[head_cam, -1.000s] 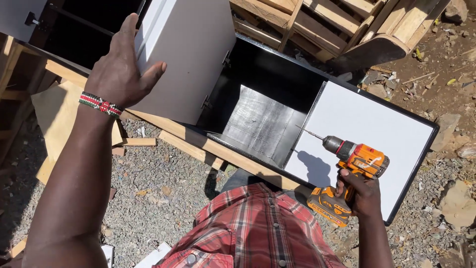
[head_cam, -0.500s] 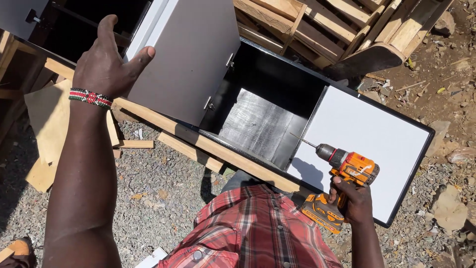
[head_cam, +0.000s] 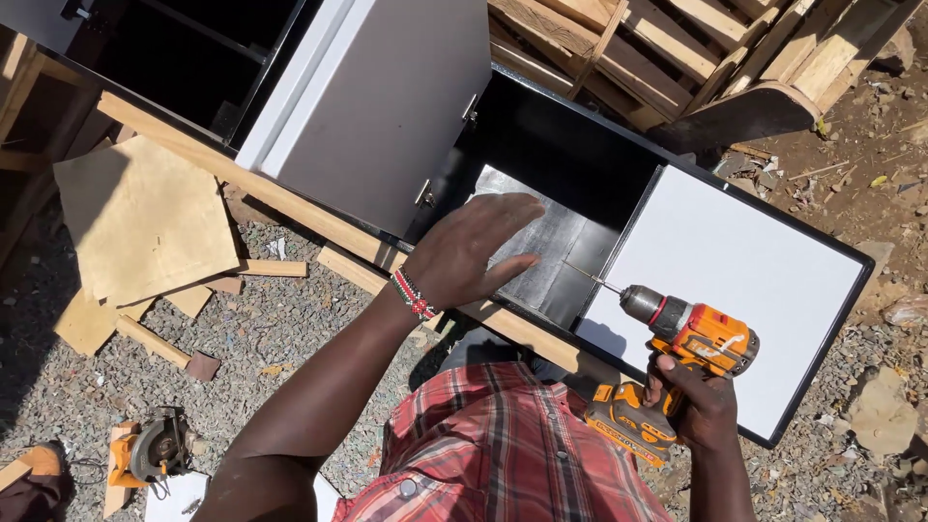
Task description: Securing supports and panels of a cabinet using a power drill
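My right hand (head_cam: 701, 406) grips the handle of an orange cordless drill (head_cam: 691, 338), its thin bit aimed left at the black cabinet (head_cam: 570, 164). The bit tip hovers near the inner edge of the white open door (head_cam: 735, 280). My left hand (head_cam: 474, 249) is open, fingers spread, over the cabinet's front edge and dark interior, holding nothing; a beaded band circles its wrist. A grey door (head_cam: 387, 106) stands open to the left of that hand.
The cabinet rests on wooden beams (head_cam: 290, 198) over gravel. Plywood offcuts (head_cam: 145, 227) lie at left. An orange circular saw (head_cam: 155, 449) sits on the ground at lower left. Stacked wooden pallets (head_cam: 696, 48) fill the top right.
My left hand has let go of the grey door's top edge and swung right and down to the cabinet opening. The drill stays held at much the same spot.
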